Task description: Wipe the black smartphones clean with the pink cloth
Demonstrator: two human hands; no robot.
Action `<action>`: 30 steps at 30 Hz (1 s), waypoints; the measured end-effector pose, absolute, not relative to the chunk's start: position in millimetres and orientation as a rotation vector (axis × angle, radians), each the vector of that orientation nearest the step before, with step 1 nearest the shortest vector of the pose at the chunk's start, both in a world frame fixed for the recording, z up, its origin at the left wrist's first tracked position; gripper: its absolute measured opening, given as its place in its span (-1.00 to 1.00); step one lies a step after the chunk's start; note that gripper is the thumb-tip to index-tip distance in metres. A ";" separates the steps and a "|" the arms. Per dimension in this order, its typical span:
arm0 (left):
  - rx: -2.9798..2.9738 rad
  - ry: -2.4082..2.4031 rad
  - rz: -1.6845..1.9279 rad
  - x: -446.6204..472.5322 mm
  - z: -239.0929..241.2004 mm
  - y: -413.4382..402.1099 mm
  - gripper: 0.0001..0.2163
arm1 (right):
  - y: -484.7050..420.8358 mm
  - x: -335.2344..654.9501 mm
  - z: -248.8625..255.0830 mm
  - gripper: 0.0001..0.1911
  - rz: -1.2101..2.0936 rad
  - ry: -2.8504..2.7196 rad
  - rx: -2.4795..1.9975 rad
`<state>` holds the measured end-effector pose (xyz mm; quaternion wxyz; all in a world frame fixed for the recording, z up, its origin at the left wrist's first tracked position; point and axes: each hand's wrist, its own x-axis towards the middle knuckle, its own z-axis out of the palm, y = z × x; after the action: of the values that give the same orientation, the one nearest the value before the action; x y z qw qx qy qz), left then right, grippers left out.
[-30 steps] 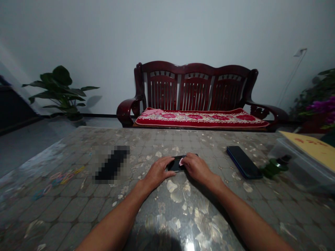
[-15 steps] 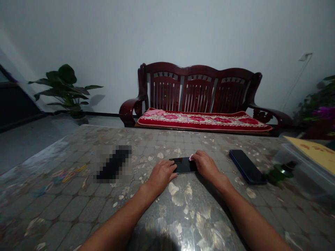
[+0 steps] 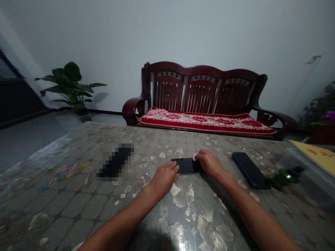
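Observation:
A black smartphone (image 3: 187,166) lies flat on the table between my hands, its long side running left to right. My left hand (image 3: 165,177) grips its left end, with the fingers over the top edge. At the other end my right hand (image 3: 208,161) pinches a small pale pink cloth or tissue (image 3: 194,157) against the screen near the upper right corner. Most of the cloth is hidden under the fingers, as is the phone's right end.
A second phone (image 3: 250,170) lies to the right, beside a green bottle (image 3: 286,177) and a clear plastic box (image 3: 309,177) topped with yellow paper (image 3: 314,155). To the left are a pixelated dark object (image 3: 115,162) and coloured bands (image 3: 69,171). A wooden bench (image 3: 199,87) stands behind the table (image 3: 104,209).
The whole view has shifted slightly, so things sit a little further right. My left thumb shows less beside the phone. Both hands stay at the phone, the right one still with the cloth.

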<state>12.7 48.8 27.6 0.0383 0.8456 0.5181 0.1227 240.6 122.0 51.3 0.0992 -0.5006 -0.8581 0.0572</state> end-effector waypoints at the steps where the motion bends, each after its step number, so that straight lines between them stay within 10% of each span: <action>1: 2.595 1.595 0.358 13.2 28.1 48.6 -0.84 | 122.4 238.8 51.1 -0.67 0.172 -2.546 -1.462; 30: 2.585 1.610 0.243 15.9 35.2 46.0 -0.86 | 135.7 158.2 43.9 -0.73 0.100 -2.770 -0.973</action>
<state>15.9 46.0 35.2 0.0430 0.8453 0.5265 0.0796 158.2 135.7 43.9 0.1018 -0.3293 -0.9381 0.0340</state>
